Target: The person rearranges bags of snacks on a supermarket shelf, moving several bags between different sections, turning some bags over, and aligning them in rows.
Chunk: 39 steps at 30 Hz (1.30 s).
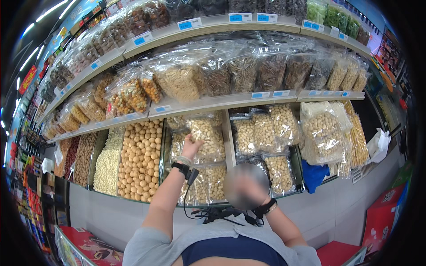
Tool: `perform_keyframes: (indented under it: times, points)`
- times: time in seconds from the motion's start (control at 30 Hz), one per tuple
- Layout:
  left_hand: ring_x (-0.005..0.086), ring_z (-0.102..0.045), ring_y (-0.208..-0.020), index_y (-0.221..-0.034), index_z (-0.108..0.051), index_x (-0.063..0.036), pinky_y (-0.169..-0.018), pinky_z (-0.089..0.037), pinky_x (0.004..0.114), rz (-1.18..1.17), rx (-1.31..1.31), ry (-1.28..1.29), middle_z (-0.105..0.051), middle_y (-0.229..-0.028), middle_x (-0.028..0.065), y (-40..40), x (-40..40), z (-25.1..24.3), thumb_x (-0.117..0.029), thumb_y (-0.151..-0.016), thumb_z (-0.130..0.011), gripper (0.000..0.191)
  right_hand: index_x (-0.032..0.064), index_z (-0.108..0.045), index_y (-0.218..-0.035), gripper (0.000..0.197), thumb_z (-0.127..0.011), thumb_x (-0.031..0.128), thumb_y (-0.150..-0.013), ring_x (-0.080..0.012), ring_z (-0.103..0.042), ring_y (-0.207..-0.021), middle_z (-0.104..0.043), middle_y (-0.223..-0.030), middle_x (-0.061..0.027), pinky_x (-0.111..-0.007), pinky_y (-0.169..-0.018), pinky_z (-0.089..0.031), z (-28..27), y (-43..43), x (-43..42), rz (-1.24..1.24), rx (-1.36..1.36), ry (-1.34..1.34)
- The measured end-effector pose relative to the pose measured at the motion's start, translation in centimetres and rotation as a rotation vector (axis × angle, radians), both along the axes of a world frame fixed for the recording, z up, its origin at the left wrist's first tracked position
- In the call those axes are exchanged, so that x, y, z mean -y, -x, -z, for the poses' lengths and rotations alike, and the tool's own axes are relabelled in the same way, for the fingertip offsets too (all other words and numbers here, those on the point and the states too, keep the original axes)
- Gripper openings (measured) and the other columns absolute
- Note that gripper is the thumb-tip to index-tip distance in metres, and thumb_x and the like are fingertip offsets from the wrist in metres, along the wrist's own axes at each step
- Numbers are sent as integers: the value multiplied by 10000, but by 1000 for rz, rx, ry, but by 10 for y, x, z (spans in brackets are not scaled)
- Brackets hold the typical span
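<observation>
My left hand (192, 146) reaches into a bin of clear plastic bags of pistachio-like nuts, its fingers on the edge of one bag (201, 130) near the back. More nut bags (216, 182) lie in the front of that bin. A round blur covers most of my right hand (247, 189), which is in front of my body by the bin's front edge; whether it holds anything cannot be told. Right of it, a bag of nuts (279, 173) lies in the neighbouring bin, with several more bags (245, 135) behind it.
Loose walnuts (139, 159) and pale kernels (108, 163) fill bins at the left. Above the bins runs a shelf edge (226, 105) with bagged dried goods. A blue cloth (314, 175) hangs over the front edge at the right, below stacked bags (321, 128). Red boxes (382, 217) stand lower right.
</observation>
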<state>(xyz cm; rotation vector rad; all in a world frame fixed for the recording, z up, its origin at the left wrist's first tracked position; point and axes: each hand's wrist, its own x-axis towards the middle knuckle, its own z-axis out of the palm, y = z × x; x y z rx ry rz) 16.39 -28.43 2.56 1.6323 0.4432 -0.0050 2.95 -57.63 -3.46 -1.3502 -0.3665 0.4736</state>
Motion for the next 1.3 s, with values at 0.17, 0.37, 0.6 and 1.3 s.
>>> perform_keyframes:
  times: [0.17, 0.37, 0.6, 1.3]
  points:
    - [288, -558, -1020, -1254, -361, 113, -848, -464, 334, 32, 149, -306, -533, -1157, 255, -97, -16, 53, -228, -727, -742, 735, 54, -614, -1045, 191, -512, 160, -923, -158, -582, -919, -623, -1019, -68, -309, -833, -470, -5, 4, 35, 30, 33, 275]
    - [335, -544, -1067, -1239, -464, 19, -920, -420, 391, 193, 35, -806, -545, -1208, 205, -218, -33, 157, -446, -777, -597, 668, 17, -563, -1120, 222, -534, 102, -918, -130, -571, -963, -613, -1050, -46, -273, -840, -458, -49, 36, 52, 222, -207, 181]
    - [333, -536, -1087, -1229, -501, -8, -938, -404, 405, 355, 95, -1021, -554, -1208, 193, -234, -9, 155, -496, -810, -519, 644, 15, -513, -1166, 249, -514, 55, -920, -111, -560, -982, -606, -1064, -37, -251, -851, -446, -42, 41, 62, 310, -422, 110]
    - [328, -528, -1104, -1218, -543, -46, -955, -387, 426, 161, 178, -1276, -570, -1200, 171, -205, -38, 109, -533, -862, -426, 614, 3, -500, -1166, 241, -469, 35, -930, -125, -582, -911, -634, -1028, -86, -244, -826, -452, -43, 10, 43, 294, -413, 229]
